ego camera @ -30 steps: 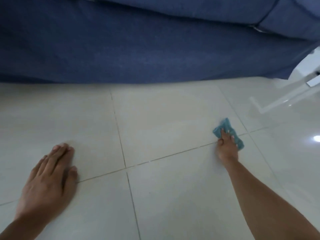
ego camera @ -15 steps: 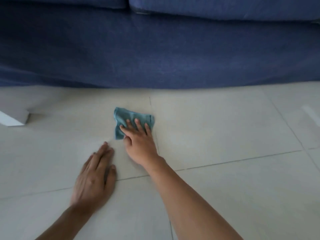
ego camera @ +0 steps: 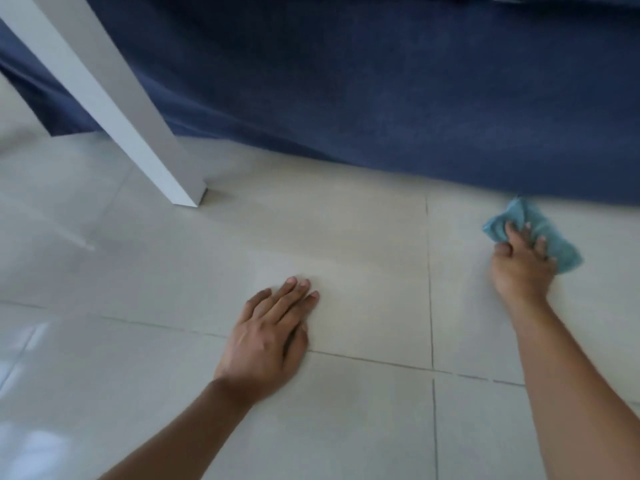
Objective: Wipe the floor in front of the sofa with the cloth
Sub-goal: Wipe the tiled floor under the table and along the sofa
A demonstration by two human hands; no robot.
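Head view, right hand (ego camera: pixel 519 268) grip pressing cloth (ego camera: pixel 540 233) (crumpled) beside sofa (ego camera: pixel 381 81), left hand (ego camera: pixel 266 337) spread flat on floor (ego camera: pixel 363 244)

Open tile in the middle, blocked at the back and upper left

The sofa (ego camera: pixel 381 81) closes off the whole far side, its blue front hanging down to the floor (ego camera: pixel 346 244), so nothing passes beyond it. A slanted white furniture leg (ego camera: pixel 114 98) meets the tiles at upper left, just in front of the sofa edge, and bars that corner. The left hand (ego camera: pixel 270 334) lies flat mid-floor, the right hand (ego camera: pixel 523 265) presses the cloth (ego camera: pixel 540 233) just beside the sofa's hem; the tiles between the two hands are bare, as are the near tiles on either side of the forearms.
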